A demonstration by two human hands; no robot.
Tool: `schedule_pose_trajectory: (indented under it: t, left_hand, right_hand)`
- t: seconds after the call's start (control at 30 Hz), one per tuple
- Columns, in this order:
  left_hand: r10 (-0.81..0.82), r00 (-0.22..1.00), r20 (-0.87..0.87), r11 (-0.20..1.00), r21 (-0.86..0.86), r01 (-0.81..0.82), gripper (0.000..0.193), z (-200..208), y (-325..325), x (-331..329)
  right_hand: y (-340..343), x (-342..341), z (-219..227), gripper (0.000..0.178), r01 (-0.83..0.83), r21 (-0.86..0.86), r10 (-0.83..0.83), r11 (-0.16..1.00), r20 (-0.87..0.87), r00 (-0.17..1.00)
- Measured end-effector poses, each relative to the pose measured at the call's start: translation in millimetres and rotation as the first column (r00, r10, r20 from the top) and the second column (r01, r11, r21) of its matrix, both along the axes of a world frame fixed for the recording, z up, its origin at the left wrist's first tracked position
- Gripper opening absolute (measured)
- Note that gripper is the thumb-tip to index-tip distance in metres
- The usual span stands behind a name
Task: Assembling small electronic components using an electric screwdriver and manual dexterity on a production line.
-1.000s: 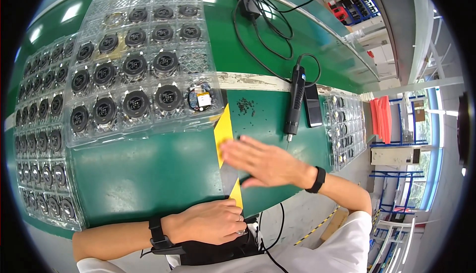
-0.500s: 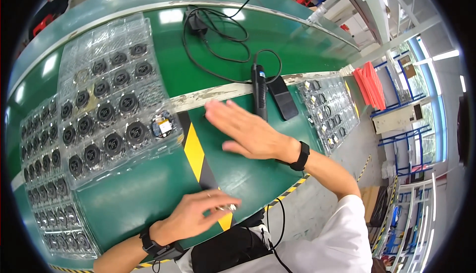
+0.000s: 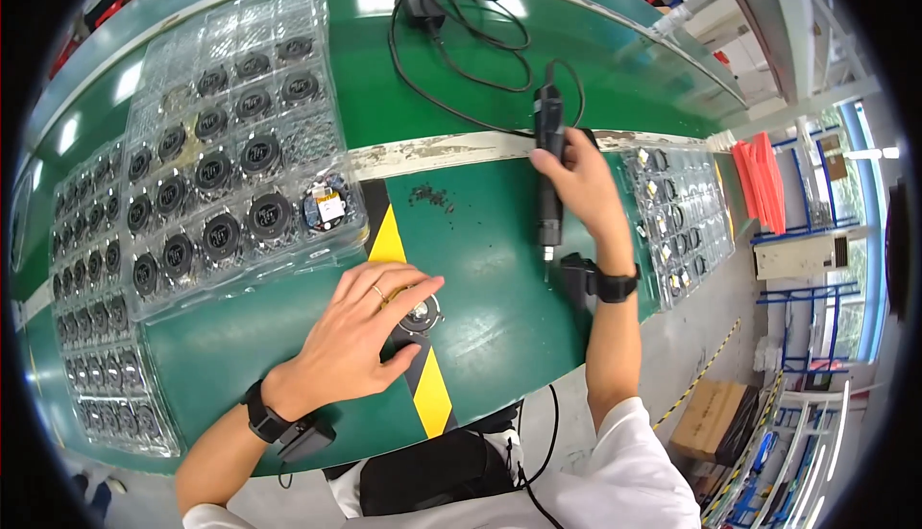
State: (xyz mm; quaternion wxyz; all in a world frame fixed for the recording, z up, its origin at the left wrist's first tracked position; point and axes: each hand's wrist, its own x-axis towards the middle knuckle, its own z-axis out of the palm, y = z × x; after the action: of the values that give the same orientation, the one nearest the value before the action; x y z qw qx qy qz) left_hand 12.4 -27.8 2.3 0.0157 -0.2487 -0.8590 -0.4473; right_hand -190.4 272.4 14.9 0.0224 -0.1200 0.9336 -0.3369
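My left hand (image 3: 360,337) rests on the bench over a small round black part with a silvery centre (image 3: 420,316), its thumb and fingers closed around the rim. The hand covers some of that part. My right hand (image 3: 584,183) grips a black electric screwdriver (image 3: 548,212) around its body, and the bit points down toward me. A small scatter of tiny black screws (image 3: 430,198) lies between the hands on the far side. A black flat box-like object (image 3: 609,141) sits behind my right hand, mostly hidden.
On the left, clear plastic trays (image 3: 154,303) hold several round black parts. One tray pocket has a part with a white-and-yellow label (image 3: 328,205). Another tray of small parts (image 3: 680,227) stands at right. A coiled cable with a black adapter (image 3: 423,6) lies at the back.
My right hand has moved right from over the screws and taken hold of the screwdriver. My left hand has moved forward and set the round part on the bench. The view has shifted.
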Motion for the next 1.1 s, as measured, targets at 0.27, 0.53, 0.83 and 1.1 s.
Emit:
schedule_pose_trajectory:
  t: [0.27,0.53,0.83,1.1]
  left_hand:
    - [-0.011,1.0,-0.008,1.0,0.001,0.011,0.062,-14.4,-1.1,-3.6]
    - [-0.015,0.999,-0.028,0.999,0.033,0.016,0.041,-18.7,-1.7,-1.8]
    - [0.007,1.0,-0.013,0.999,0.052,-0.006,0.034,-22.0,-1.1,-0.9]
    - [0.014,1.0,-0.017,0.998,0.054,-0.013,0.033,-23.4,-0.1,0.3]
  right_hand:
    - [-40.1,61.5,56.0,0.062,0.156,-0.985,0.296,0.077,0.172,0.939]
    - [-80.0,122.4,14.6,0.065,-0.384,-0.917,0.521,0.104,-0.279,0.807]
    - [-86.8,146.3,18.9,0.06,-0.43,-0.891,0.469,0.147,-0.32,0.823]
    - [-89.5,146.0,14.9,0.064,-0.397,-0.912,0.465,0.105,-0.308,0.83]
